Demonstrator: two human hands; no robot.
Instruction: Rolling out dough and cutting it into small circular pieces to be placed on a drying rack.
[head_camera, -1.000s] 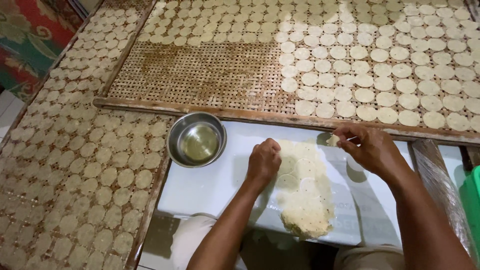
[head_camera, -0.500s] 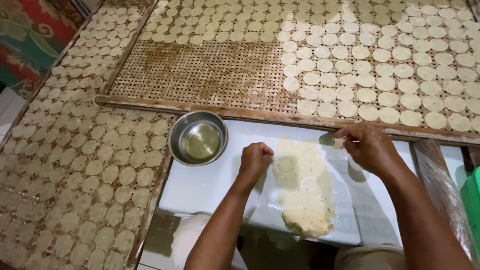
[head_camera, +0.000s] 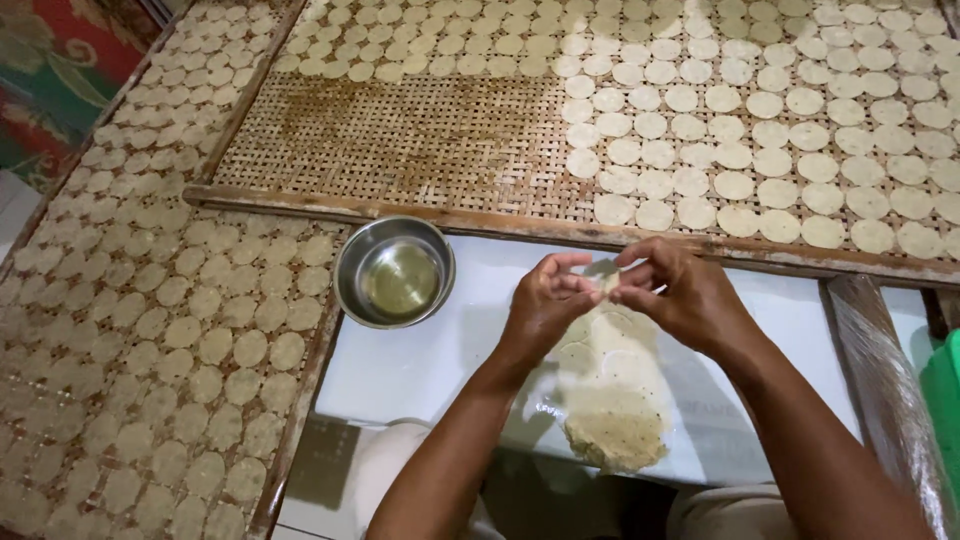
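Note:
My left hand (head_camera: 545, 300) and my right hand (head_camera: 680, 295) meet above a white board (head_camera: 430, 360), fingertips pinching a small thin dough round (head_camera: 603, 276) between them. Under the hands lies a flattened sheet of pale speckled dough (head_camera: 612, 400) marked with cut circles. A steel bowl (head_camera: 394, 272) holding a little liquid stands just left of my left hand.
A woven bamboo tray (head_camera: 420, 130) lies beyond the board, its right part covered with several rows of dough rounds (head_camera: 740, 150). A second woven tray (head_camera: 150, 330) full of rounds sits at the left. A green object (head_camera: 945, 400) shows at the right edge.
Both hands lifted off the dough sheet and came together above it, now holding one cut round between their fingertips.

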